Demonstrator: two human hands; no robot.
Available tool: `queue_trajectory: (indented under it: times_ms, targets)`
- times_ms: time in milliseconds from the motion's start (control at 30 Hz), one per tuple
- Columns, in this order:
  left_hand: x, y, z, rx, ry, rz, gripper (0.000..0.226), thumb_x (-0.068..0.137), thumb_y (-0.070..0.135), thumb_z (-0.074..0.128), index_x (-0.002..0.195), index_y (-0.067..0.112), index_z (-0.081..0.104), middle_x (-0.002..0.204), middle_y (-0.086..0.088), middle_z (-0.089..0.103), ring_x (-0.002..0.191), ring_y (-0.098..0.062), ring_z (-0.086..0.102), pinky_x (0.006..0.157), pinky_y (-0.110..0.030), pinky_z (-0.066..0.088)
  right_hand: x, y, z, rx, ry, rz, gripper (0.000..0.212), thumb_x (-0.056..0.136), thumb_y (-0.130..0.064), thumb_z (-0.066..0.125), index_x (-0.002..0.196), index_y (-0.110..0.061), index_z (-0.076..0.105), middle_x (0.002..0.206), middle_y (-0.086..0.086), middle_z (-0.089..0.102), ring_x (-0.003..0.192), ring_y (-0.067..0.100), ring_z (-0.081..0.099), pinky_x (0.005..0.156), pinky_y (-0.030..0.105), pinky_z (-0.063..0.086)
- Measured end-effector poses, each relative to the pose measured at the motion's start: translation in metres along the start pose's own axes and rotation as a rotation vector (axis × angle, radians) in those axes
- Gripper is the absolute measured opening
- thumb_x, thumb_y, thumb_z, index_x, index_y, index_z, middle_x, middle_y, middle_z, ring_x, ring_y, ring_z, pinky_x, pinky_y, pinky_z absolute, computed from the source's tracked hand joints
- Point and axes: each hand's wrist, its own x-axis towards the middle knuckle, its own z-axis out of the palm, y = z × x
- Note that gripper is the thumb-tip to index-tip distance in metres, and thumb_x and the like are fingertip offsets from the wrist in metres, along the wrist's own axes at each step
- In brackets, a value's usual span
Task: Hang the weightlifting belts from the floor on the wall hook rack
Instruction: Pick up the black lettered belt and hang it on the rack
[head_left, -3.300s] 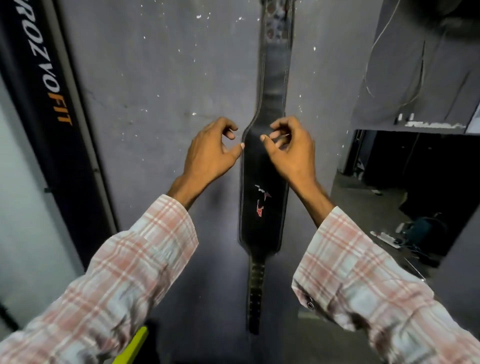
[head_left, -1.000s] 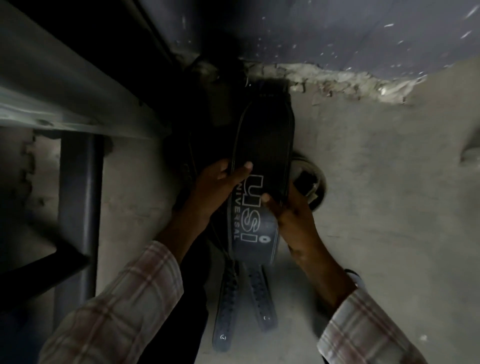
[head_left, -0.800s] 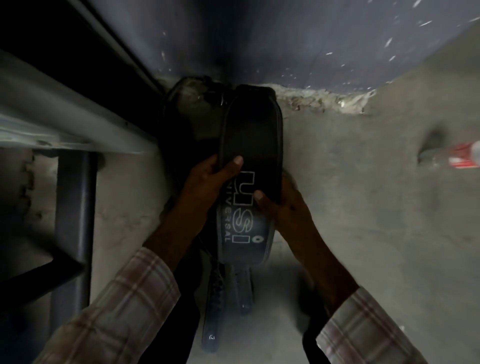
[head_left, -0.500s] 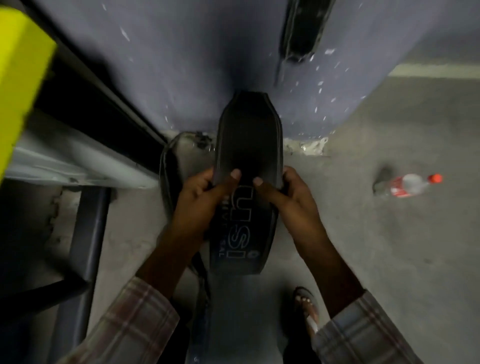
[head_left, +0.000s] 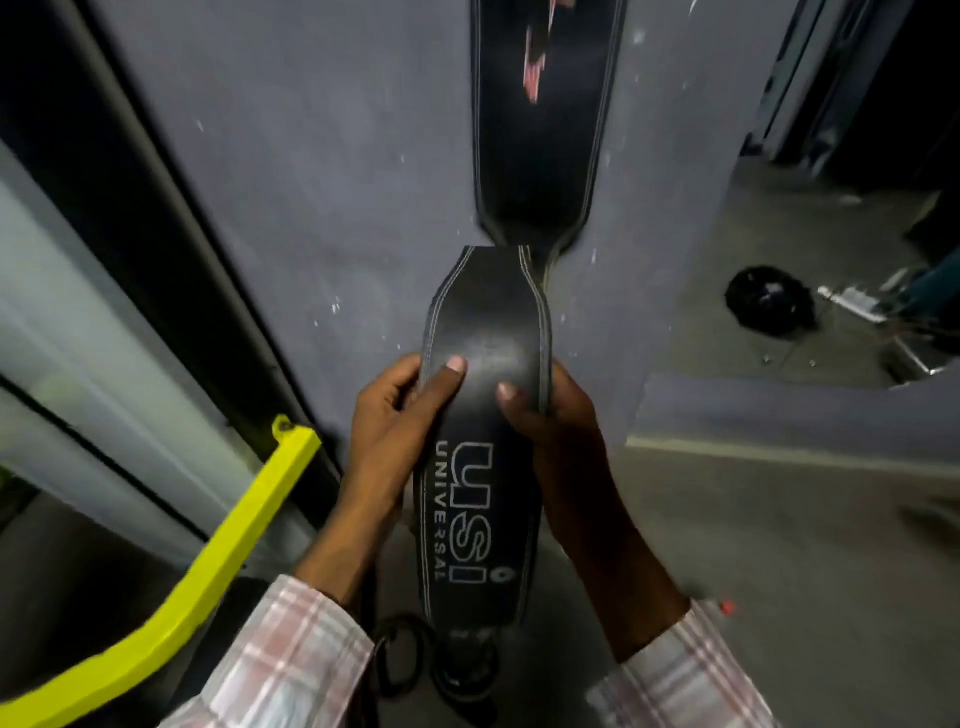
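Both hands, left (head_left: 395, 431) and right (head_left: 556, 441), clasp USI belt (head_left: 483, 415) before grey wall (head_left: 311, 182); concrete floor (head_left: 779, 545) right.

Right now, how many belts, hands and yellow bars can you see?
Belts: 2, the USI belt held by both hands, and the hanging belt on the wall.
Hands: 2, left hand, right hand.
Yellow bars: 1.
Total: 5.
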Motion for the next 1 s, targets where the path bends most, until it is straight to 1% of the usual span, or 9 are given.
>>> queue_trajectory:
  times_ms: [100,167,233,367,467,567,667,867,1000]
  targets:
    - [0.012,0.107,0.005,-0.087,-0.037,0.068,0.023,0.097,0.025,0.062,0.106,0.007,0.072,0.103,-0.014,0.076,0.088,-0.019,0.071,0.079,-0.032,0.059,-0.017,-0.090,0.017,0.078,-0.048,-0.110,0.035,0.098,-0.003,0.059,0.133,-0.009,0.059,0.121,0.012,0.073,0.107,0.027,0.073,0.092,0.042,0.061]
    - [0.011,0.170,0.005,-0.169,-0.089,0.103,0.020,0.097,0.020,0.063,0.108,0.006,0.071,0.102,-0.013,0.076,0.085,-0.018,0.071,0.073,-0.029,0.059,-0.033,-0.140,0.031,0.068,-0.062,-0.189,0.039,0.096,-0.002,0.061,0.134,-0.011,0.060,0.123,0.012,0.073,0.111,0.028,0.072,0.095,0.043,0.059]
    - [0.004,0.223,0.002,-0.195,-0.146,0.186,0.025,0.096,0.015,0.063,0.117,0.003,0.069,0.108,-0.016,0.075,0.088,-0.020,0.072,0.075,-0.030,0.058,-0.049,-0.186,0.043,0.044,-0.072,-0.249,0.037,0.094,-0.003,0.062,0.129,-0.016,0.064,0.122,0.010,0.074,0.112,0.027,0.072,0.097,0.042,0.058]
    - [-0.017,0.312,-0.016,-0.250,-0.235,0.319,0.029,0.096,0.012,0.062,0.122,0.000,0.065,0.116,-0.022,0.071,0.096,-0.024,0.070,0.082,-0.034,0.059,-0.070,-0.282,0.071,0.028,-0.022,-0.316,0.023,0.097,-0.003,0.062,0.119,-0.005,0.067,0.115,0.017,0.075,0.097,0.020,0.071,0.087,0.031,0.059]
    - [-0.030,0.367,-0.031,-0.313,-0.286,0.357,0.028,0.096,0.012,0.063,0.120,-0.001,0.066,0.114,-0.021,0.071,0.094,-0.025,0.070,0.084,-0.037,0.058,-0.083,-0.347,0.099,-0.004,0.023,-0.397,0.024,0.099,-0.008,0.062,0.120,0.002,0.064,0.117,0.025,0.072,0.098,0.025,0.069,0.091,0.043,0.057]
    - [-0.043,0.409,-0.043,-0.309,-0.341,0.383,0.028,0.095,0.015,0.065,0.117,-0.001,0.067,0.111,-0.022,0.072,0.092,-0.027,0.071,0.084,-0.038,0.059,-0.099,-0.392,0.124,-0.025,0.045,-0.456,0.027,0.100,-0.009,0.061,0.124,0.002,0.064,0.119,0.025,0.072,0.103,0.028,0.070,0.094,0.045,0.056]
    - [-0.058,0.446,-0.050,-0.208,-0.360,0.456,0.025,0.094,0.015,0.067,0.114,0.000,0.069,0.102,-0.016,0.075,0.086,-0.020,0.071,0.076,-0.031,0.058,-0.116,-0.419,0.140,0.022,0.110,-0.500,0.026,0.099,-0.007,0.059,0.124,-0.001,0.065,0.118,0.020,0.074,0.107,0.030,0.072,0.094,0.043,0.057]
    - [-0.099,0.484,-0.056,-0.008,-0.301,0.665,0.026,0.092,0.019,0.072,0.115,0.006,0.070,0.105,-0.008,0.077,0.088,-0.012,0.073,0.076,-0.025,0.059,-0.139,-0.479,0.150,0.088,0.170,-0.576,0.018,0.099,-0.004,0.058,0.113,0.003,0.067,0.093,0.011,0.076,0.079,0.016,0.072,0.072,0.031,0.061]
    - [-0.121,0.481,-0.058,-0.014,-0.284,0.706,0.024,0.093,0.018,0.071,0.113,0.006,0.071,0.100,-0.003,0.078,0.086,-0.009,0.074,0.072,-0.021,0.057,-0.147,-0.522,0.146,0.054,0.182,-0.647,0.017,0.098,-0.005,0.059,0.108,0.006,0.066,0.092,0.013,0.073,0.078,0.020,0.069,0.073,0.035,0.059]
